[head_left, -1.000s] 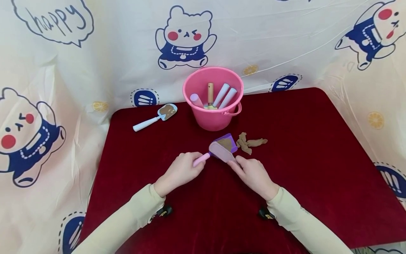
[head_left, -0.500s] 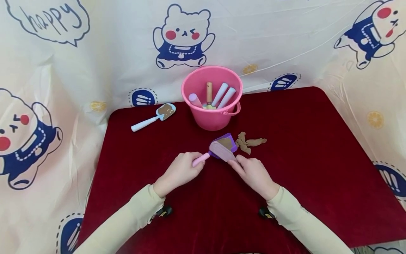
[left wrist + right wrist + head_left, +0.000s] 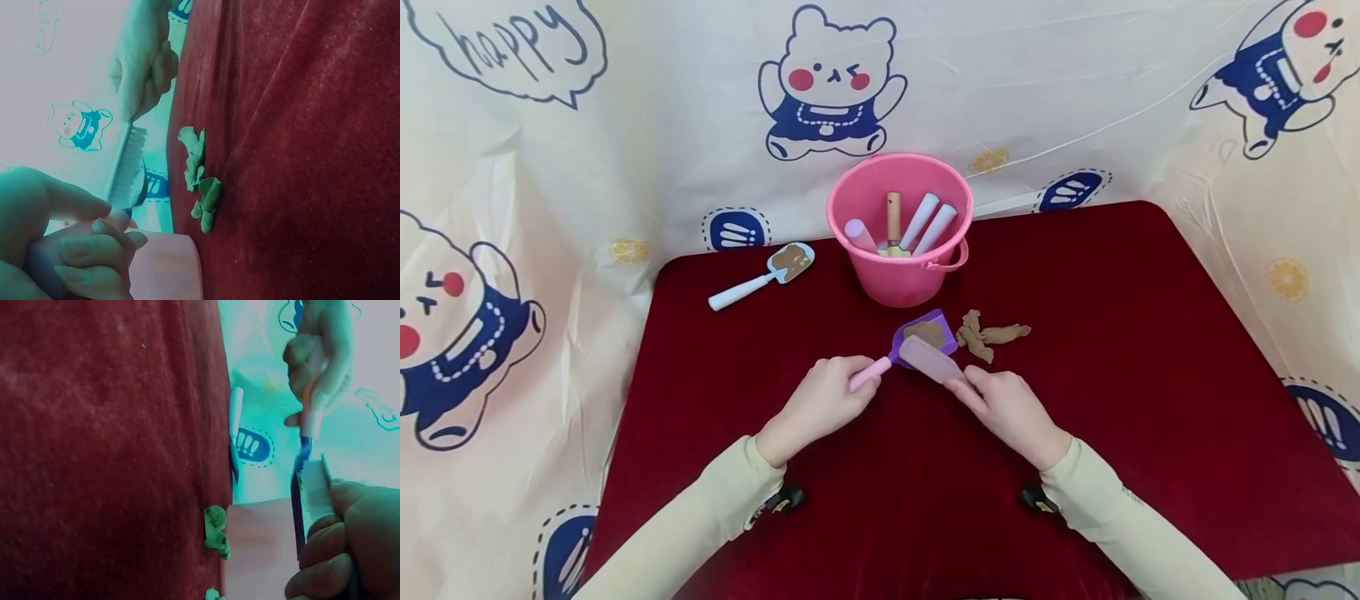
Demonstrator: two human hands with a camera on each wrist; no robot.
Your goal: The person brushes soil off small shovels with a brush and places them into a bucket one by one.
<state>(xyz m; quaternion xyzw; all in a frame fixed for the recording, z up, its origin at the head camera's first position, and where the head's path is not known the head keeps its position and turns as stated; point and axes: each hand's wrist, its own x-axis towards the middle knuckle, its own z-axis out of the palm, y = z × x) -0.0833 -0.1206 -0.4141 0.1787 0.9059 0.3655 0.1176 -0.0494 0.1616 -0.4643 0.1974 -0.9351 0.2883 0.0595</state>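
My left hand (image 3: 825, 402) grips the pink handle of a small purple shovel (image 3: 897, 340). Brown clay-like stuff (image 3: 927, 332) lies in its blade. My right hand (image 3: 1017, 414) holds a pale mauve brush (image 3: 931, 360) slantwise over the near side of the blade. White bristles on the brush (image 3: 130, 164) face the shovel in the left wrist view; whether their tips touch the clay I cannot tell. To the right of the blade, several brown lumps (image 3: 977, 335) lie on the red cloth. The right wrist view shows the shovel (image 3: 297, 506) edge-on, raised above the cloth.
Behind the shovel stands a pink bucket (image 3: 901, 282) with several tool handles sticking up inside. A light-blue trowel (image 3: 741, 294) with brown stuff on its blade lies at the back left of the red-covered table (image 3: 1150, 400). A printed curtain (image 3: 700, 100) hangs behind.
The brush has slid a little toward me and to the right across the shovel, baring more of its purple base. My left hand has shifted slightly left. The lumps stay put.
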